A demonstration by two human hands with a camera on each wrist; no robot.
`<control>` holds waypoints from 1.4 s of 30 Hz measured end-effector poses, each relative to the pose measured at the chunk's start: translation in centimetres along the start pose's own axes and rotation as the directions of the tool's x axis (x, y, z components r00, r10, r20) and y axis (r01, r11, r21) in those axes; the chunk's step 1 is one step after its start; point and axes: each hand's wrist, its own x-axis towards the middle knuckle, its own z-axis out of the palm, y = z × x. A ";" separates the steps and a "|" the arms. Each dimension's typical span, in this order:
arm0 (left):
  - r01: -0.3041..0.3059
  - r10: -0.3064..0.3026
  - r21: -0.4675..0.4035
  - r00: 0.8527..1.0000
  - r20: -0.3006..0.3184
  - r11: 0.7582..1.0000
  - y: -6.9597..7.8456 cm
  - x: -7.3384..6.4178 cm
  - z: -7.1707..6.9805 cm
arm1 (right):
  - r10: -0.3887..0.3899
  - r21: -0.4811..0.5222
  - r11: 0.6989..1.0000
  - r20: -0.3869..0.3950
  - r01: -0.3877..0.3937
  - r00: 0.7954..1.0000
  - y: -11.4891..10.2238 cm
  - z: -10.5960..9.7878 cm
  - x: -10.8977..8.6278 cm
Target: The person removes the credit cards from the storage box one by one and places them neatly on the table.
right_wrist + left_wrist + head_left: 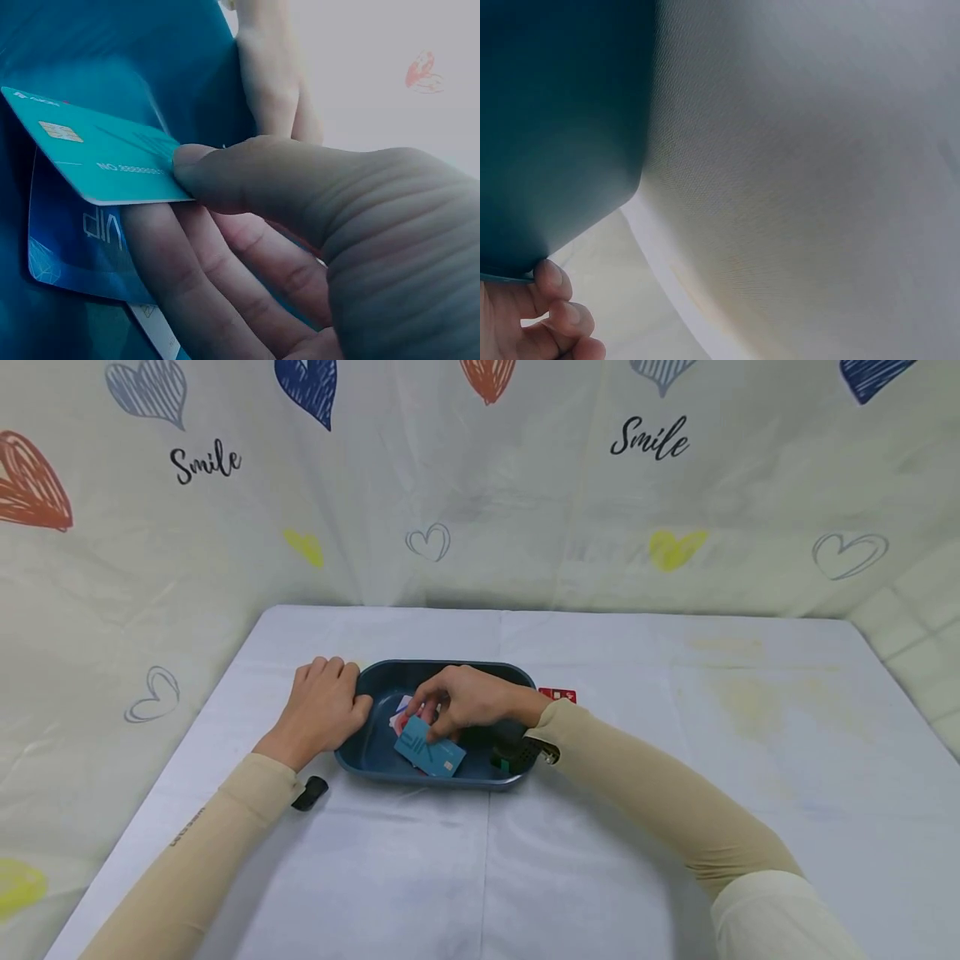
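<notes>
My left hand (324, 703) grips the left end of a dark blue plastic tray (420, 781). In the left wrist view its fingertips (553, 279) are at the tray's rim. Inside the tray, my right hand (480, 697) pinches a teal bank card (431, 750) between thumb and fingers. The right wrist view shows the card's gold chip and number line. Under it lies a darker blue VIP card (75, 244), with the corner of a white card (159, 334) below that. Pink and white cards (397, 720) show beside the right fingers, partly hidden by them.
A red card (558, 694) lies on the white-covered table just past the tray's right end. Behind the table hangs a cloth (555, 510) printed with hearts and "Smile". A black wrist device (310, 793) sits under the left sleeve.
</notes>
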 end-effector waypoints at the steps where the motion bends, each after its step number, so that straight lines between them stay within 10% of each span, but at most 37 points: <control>1: -0.001 0.001 0.000 1.000 0.000 1.000 0.0 0.0 0.0 | 0.002 0.000 1.000 -0.001 -0.002 1.000 -0.1 0.0 -0.1; 42: -0.002 0.001 0.011 1.000 0.002 1.000 0.6 -0.4 -0.4 | -0.037 0.085 0.995 -0.221 0.057 0.975 -2.3 -0.6 -4.6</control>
